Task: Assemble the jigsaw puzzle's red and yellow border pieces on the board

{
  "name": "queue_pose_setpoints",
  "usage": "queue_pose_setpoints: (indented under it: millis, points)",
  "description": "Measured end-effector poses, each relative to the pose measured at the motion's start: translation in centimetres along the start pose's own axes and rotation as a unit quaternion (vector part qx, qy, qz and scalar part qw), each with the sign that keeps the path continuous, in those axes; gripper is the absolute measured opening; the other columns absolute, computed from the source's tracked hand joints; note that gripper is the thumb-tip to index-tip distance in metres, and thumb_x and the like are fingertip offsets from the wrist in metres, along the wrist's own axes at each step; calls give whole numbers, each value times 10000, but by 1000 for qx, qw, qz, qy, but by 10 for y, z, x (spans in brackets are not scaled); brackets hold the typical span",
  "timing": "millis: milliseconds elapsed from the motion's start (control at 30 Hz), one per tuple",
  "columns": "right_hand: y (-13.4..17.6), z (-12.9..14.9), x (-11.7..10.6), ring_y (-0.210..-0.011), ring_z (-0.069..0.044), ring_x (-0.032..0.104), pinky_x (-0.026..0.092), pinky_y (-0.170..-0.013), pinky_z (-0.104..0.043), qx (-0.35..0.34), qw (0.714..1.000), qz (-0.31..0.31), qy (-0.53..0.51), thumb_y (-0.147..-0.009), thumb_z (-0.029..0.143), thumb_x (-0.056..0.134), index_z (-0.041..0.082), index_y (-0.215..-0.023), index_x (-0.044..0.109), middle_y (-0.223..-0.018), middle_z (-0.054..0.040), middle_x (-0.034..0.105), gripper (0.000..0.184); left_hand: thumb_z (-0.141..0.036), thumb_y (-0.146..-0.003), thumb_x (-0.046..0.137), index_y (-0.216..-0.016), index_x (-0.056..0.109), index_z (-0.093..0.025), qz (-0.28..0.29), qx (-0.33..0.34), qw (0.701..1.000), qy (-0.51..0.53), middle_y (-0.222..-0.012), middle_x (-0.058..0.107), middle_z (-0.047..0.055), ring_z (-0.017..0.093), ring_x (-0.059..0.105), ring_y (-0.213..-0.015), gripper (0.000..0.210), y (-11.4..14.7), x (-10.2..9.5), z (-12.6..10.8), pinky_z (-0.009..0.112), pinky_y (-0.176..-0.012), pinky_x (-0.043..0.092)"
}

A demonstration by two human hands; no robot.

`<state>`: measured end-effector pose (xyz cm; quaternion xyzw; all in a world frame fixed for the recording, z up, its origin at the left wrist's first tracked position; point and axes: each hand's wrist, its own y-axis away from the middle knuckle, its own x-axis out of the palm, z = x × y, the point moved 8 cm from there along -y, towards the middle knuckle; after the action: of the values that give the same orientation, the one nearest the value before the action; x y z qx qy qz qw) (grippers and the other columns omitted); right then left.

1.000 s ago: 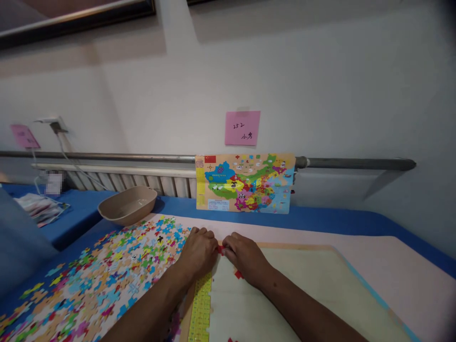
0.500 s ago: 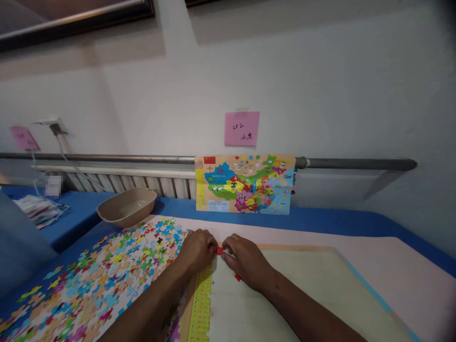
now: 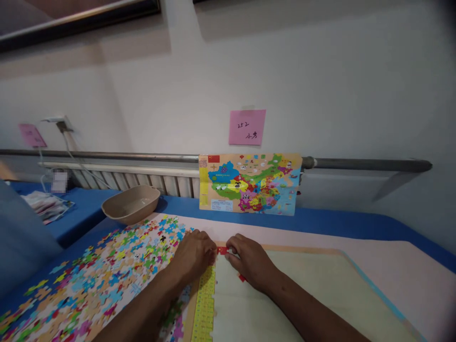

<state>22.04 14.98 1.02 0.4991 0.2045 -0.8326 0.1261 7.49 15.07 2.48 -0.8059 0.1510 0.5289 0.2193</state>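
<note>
At the upper left corner of a puzzle board [image 3: 285, 294], a red puzzle piece [image 3: 222, 250] with a yellow mark shows between my hands. My left hand [image 3: 195, 251] is closed, its curled fingertips at the piece's left end; part of its grip is hidden. My right hand [image 3: 251, 261] pinches the right end between thumb and forefinger. Under the right palm, another small red piece [image 3: 242, 278] lies on the pale board. Joined yellow pieces [image 3: 204, 304] run along the board's left side, below my left hand.
Many loose puzzle pieces [image 3: 114, 270] are spread to the left. Behind them stands a beige basin [image 3: 131, 205]. A printed map [image 3: 249, 184] hangs from the pipe [image 3: 363, 164] under a pink note [image 3: 247, 127]. A person's blue sleeve [image 3: 24, 232] shows at the far left.
The view has shifted slightly. My left fingers have drawn a little left off the red piece, so more of it shows. My right hand keeps its pinch at the other end.
</note>
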Motion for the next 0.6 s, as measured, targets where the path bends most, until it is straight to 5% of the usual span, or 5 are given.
queue_pose_setpoints:
  millis: [600]
  points:
    - [0, 0, 1, -821, -166, 562, 366, -706, -275, 4, 1000, -4, 14, -905, 166, 679, 210, -831, 577, -889, -4, 617, 133, -250, -869, 563, -876, 780, -241, 3, -54, 994, -90, -976, 737, 65, 273, 630, -1003, 217, -21, 8, -9, 429, -861, 414]
